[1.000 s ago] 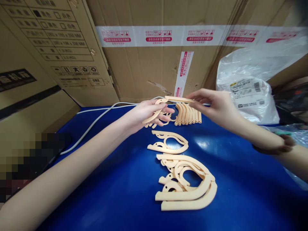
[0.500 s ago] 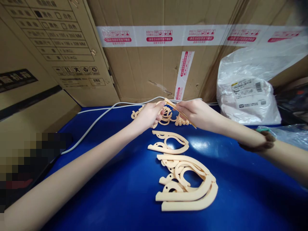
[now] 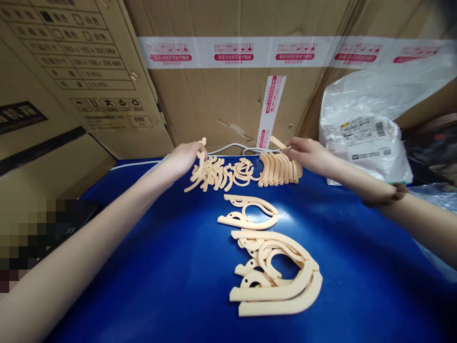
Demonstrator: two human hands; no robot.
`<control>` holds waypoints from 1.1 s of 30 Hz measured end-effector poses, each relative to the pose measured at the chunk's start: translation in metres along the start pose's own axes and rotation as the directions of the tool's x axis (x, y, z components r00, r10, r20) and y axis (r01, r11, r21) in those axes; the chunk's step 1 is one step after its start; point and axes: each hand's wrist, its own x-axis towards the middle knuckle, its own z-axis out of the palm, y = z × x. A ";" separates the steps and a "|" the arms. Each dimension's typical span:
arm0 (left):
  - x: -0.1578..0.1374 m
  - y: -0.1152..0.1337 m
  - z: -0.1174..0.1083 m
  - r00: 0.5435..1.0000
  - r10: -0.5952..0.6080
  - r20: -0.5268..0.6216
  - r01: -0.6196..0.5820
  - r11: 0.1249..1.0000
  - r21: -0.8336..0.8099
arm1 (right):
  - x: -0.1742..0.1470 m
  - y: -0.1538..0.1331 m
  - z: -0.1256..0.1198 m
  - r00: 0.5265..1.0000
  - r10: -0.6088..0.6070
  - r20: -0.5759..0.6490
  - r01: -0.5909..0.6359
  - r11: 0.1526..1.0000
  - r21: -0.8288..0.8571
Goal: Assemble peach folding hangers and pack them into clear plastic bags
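Note:
Far out over the left side of the parts, my left hand point(image 3: 186, 159) is closed on a beige hook piece point(image 3: 201, 156), partly hidden by the fingers. My right hand point(image 3: 307, 153) pinches a flat beige hanger arm point(image 3: 277, 142) above a row of similar curved arms point(image 3: 276, 169). Below my left hand lies a spread of small curved hook pieces point(image 3: 216, 174). Between the two groups sits a heap of ring-like curved pieces point(image 3: 243, 170). Nearer to me lie a folded beige hanger point(image 3: 250, 221) and a stack of folded hangers point(image 3: 282, 306).
Everything lies on a blue tabletop point(image 3: 171, 276). Cardboard boxes point(image 3: 221, 90) stand along the back and left, with a white cable point(image 3: 228, 148) at their foot. A white plastic bag point(image 3: 360, 143) is at the back right. Dark items point(image 3: 435, 152) sit beyond it.
My hands have moved apart, the left one leftward and the right one rightward, each with a beige piece. The rows of loose parts behind them have come into view.

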 end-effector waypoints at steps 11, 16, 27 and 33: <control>0.007 -0.010 0.031 0.998 -0.065 -0.022 0.067 0.991 0.113 | -0.011 0.016 0.009 0.938 -0.346 -0.017 0.336 0.921 -0.197; 0.004 -0.007 0.033 0.995 -0.055 -0.082 0.078 0.949 0.306 | -0.020 0.027 0.016 0.903 -0.415 0.115 0.431 0.872 -0.235; -0.013 -0.001 0.025 0.984 0.137 0.116 -0.159 0.965 0.207 | -0.025 0.036 0.012 0.873 -0.451 0.185 0.487 0.817 -0.310; -0.038 0.006 0.015 0.790 0.401 0.463 -0.497 0.861 0.103 | -0.024 0.041 0.013 0.855 -0.472 0.216 0.518 0.799 -0.305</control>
